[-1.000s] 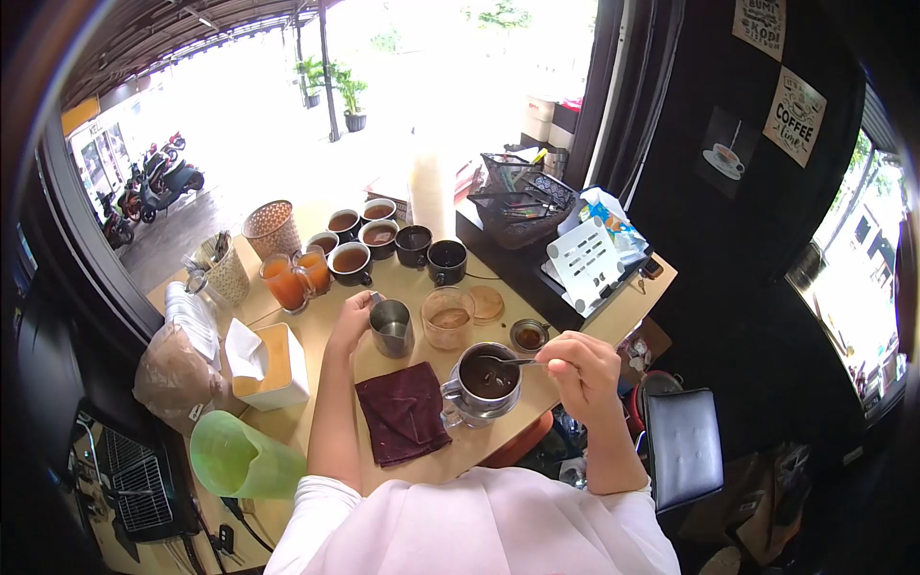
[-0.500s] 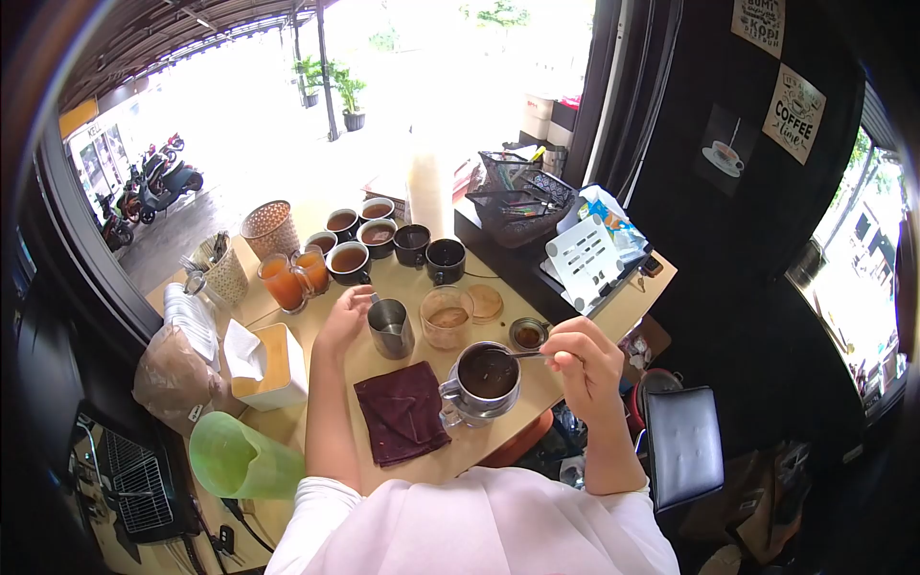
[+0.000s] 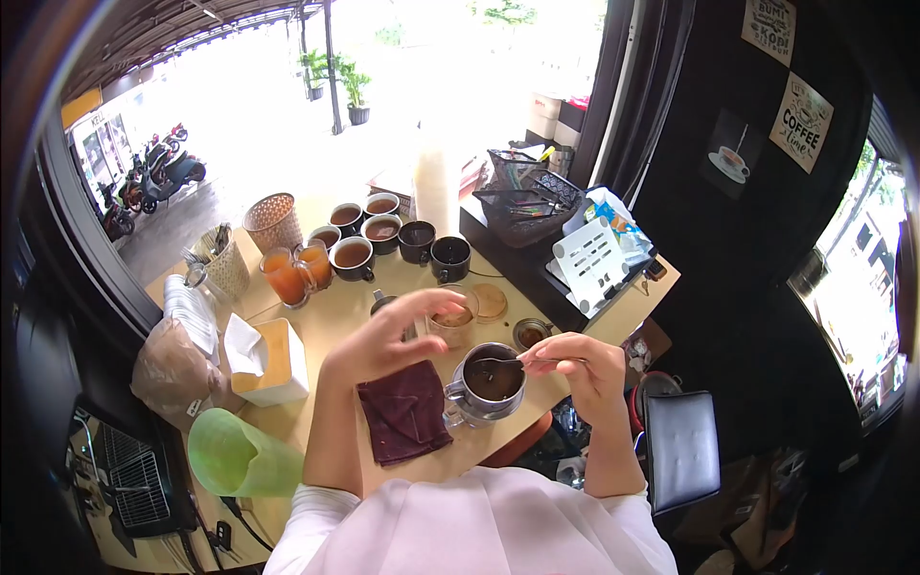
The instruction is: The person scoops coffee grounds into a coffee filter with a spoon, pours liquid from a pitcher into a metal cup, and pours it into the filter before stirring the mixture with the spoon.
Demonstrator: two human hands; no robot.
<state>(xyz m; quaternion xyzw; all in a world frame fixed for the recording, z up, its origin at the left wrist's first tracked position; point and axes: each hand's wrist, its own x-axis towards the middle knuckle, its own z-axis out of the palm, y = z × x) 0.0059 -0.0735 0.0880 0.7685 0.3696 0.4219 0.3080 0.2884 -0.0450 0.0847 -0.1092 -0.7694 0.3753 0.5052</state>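
My right hand (image 3: 583, 372) pinches a spoon (image 3: 508, 361), its bowl end over a metal coffee dripper (image 3: 458, 391) filled with dark coffee grounds or liquid; I cannot tell which. Under the dripper is a clear glass mug (image 3: 452, 418). My left hand (image 3: 398, 335) hovers with fingers apart, holding nothing, and mostly hides a metal pitcher (image 3: 380, 299). Just past its fingertips stands a clear jar (image 3: 452, 334) with brown powder inside. A round lid (image 3: 492, 301) lies behind the jar, and a small metal dish (image 3: 530, 332) sits to the right. A folded maroon cloth (image 3: 404, 422) lies below my left hand.
Several cups (image 3: 353, 257) of brown drink stand at the back, beside glass mugs of orange drink (image 3: 285, 279). Leftward are a tissue box (image 3: 290, 369) and a green pitcher (image 3: 216, 450). A white perforated stand (image 3: 589, 264) is at the right.
My left hand has left the metal pitcher's side and moved right and toward me, in front of it. The right hand has shifted slightly, bringing the spoon lower and leftward over the dripper.
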